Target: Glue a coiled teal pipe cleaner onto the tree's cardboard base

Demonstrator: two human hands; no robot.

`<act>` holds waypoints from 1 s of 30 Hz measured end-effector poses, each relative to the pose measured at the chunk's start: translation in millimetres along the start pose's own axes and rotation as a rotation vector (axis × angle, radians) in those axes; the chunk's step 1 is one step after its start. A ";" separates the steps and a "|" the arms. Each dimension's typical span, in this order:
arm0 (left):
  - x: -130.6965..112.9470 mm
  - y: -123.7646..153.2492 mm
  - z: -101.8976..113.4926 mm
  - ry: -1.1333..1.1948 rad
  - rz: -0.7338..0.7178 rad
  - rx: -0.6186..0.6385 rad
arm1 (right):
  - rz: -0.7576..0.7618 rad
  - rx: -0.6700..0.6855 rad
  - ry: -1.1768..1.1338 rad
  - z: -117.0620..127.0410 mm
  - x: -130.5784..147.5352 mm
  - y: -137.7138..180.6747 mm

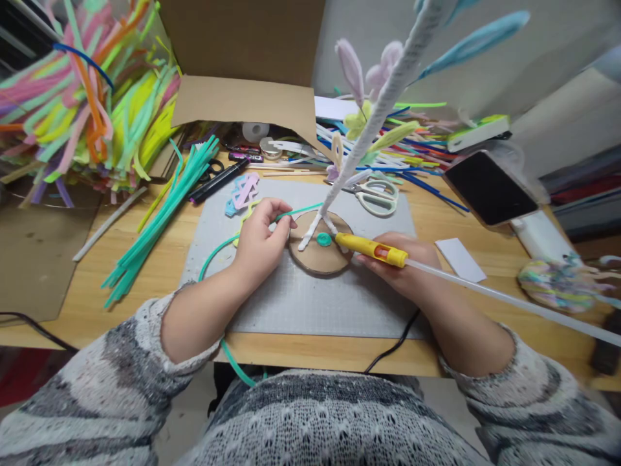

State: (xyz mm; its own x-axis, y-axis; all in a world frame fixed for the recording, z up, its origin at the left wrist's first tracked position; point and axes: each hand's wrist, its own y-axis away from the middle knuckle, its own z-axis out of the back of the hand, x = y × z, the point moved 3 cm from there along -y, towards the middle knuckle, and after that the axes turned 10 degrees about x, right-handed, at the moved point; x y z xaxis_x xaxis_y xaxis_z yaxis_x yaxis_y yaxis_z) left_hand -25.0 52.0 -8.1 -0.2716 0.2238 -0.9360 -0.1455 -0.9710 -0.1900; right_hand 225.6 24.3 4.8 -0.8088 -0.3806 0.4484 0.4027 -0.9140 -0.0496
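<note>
A round cardboard disc (317, 260) lies on the grey cutting mat between my hands. From it rises a white-wrapped stem (356, 152) with split feet, bearing pastel fuzzy flowers and leaves. A small teal coil (324, 239) sits on the disc between those feet. My left hand (262, 243), at the disc's left edge, pinches a long teal pipe cleaner (209, 259) that loops down past the table edge. In my right hand (414, 259) is a yellow glue gun (371, 248), a long glue stick (504, 301) trailing behind it. Its nozzle points at the disc near the coil.
Teal pipe cleaners (160, 226) lie left of the mat (310, 310), below a big multicoloured bundle (92, 97). Scissors (378, 196) rest behind the disc. A phone (490, 188) leans at right near a white card (460, 259). A cardboard box (242, 100) stands behind.
</note>
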 end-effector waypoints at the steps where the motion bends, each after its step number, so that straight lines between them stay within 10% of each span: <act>1: -0.2 0.0 0.0 -0.003 0.001 -0.001 | 0.004 -0.002 0.001 1.2 0.2 0.7; 10: -0.8 0.0 0.5 -0.007 0.016 -0.005 | 0.061 0.072 -0.033 12.0 6.5 4.9; 19: -3.0 0.6 0.7 -0.030 0.001 0.019 | -0.303 0.286 -0.852 19.9 -48.2 3.0; 30: -10.5 0.1 0.1 -0.406 -0.188 0.178 | -0.594 0.618 -1.048 24.1 -87.4 20.7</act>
State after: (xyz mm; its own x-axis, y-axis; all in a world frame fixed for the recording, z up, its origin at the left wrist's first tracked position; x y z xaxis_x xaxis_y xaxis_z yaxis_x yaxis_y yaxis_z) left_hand -22.2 49.5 1.7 -0.5696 0.4433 -0.6922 -0.3783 -0.8890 -0.2581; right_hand 315.1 42.0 -13.9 -0.3339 0.5852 0.7389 0.4588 -0.5839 0.6697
